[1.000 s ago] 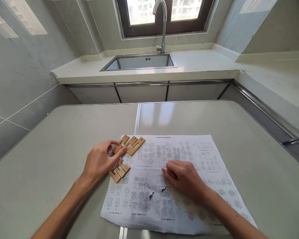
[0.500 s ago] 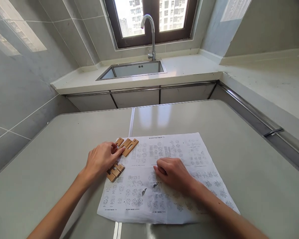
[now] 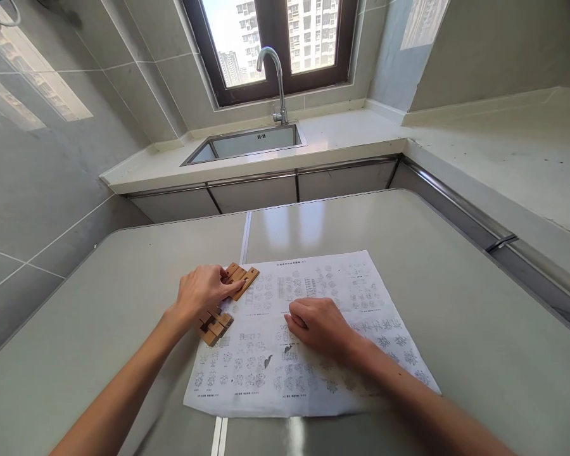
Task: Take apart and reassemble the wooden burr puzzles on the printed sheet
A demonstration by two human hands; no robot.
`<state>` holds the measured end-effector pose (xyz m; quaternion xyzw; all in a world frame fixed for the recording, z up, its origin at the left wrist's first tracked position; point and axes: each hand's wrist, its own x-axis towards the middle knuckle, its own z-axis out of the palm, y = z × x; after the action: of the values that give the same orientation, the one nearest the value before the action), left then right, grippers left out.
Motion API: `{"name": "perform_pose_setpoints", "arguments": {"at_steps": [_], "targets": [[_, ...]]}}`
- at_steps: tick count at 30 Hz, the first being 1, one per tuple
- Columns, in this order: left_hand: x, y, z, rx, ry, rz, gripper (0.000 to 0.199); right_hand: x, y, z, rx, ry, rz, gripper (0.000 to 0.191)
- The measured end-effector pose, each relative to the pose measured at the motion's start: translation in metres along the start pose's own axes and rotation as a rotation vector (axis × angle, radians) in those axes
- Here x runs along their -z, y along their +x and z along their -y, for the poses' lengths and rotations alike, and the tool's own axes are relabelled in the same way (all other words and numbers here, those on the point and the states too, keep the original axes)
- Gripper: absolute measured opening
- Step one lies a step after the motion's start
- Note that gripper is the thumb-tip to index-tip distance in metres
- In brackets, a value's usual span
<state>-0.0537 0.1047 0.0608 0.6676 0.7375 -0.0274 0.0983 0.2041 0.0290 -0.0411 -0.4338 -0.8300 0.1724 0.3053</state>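
Note:
My left hand [image 3: 203, 289] bends over a row of flat wooden puzzle pieces [image 3: 245, 282] with slots and printed numbers. Thumb and fingers grip this row from its left end and near side. Just below that hand lies a second group of notched wooden pieces [image 3: 215, 329], side by side at the left edge of the paper. My right hand [image 3: 319, 322] is loosely closed and rests on the printed sheet [image 3: 261, 402], with nothing visible in its fingers. Small line diagrams cover the sheet, which has a few torn spots near its middle.
The sheet lies on a pale table [image 3: 99, 316] with a white seam strip [image 3: 246, 237]. Beyond its far edge stands a counter [image 3: 342, 130] with a sink [image 3: 256, 140] and a tap [image 3: 280, 82]. Tiled wall is on the left, another counter on the right.
The upper wooden pieces, staggered before, now sit closer together and more even under my left hand. The right hand stays curled on the paper. My view has tilted slightly.

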Motion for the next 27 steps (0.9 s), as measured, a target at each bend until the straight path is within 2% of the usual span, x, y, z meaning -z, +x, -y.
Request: {"name": "perform_pose_setpoints", "arguments": {"at_steps": [6, 17, 27], "targets": [[0.006, 0.004, -0.007, -0.025, 0.029, 0.066, 0.050, -0.001, 0.000, -0.002, 0.002, 0.001, 0.008, 0.042], [-0.001, 0.002, -0.017, -0.098, 0.074, 0.014, 0.041, -0.003, 0.002, -0.002, 0.006, -0.010, 0.009, 0.040], [-0.013, -0.017, -0.045, -0.222, 0.109, 0.006, 0.032, -0.001, 0.002, -0.002, 0.011, 0.027, -0.042, 0.040]]}}
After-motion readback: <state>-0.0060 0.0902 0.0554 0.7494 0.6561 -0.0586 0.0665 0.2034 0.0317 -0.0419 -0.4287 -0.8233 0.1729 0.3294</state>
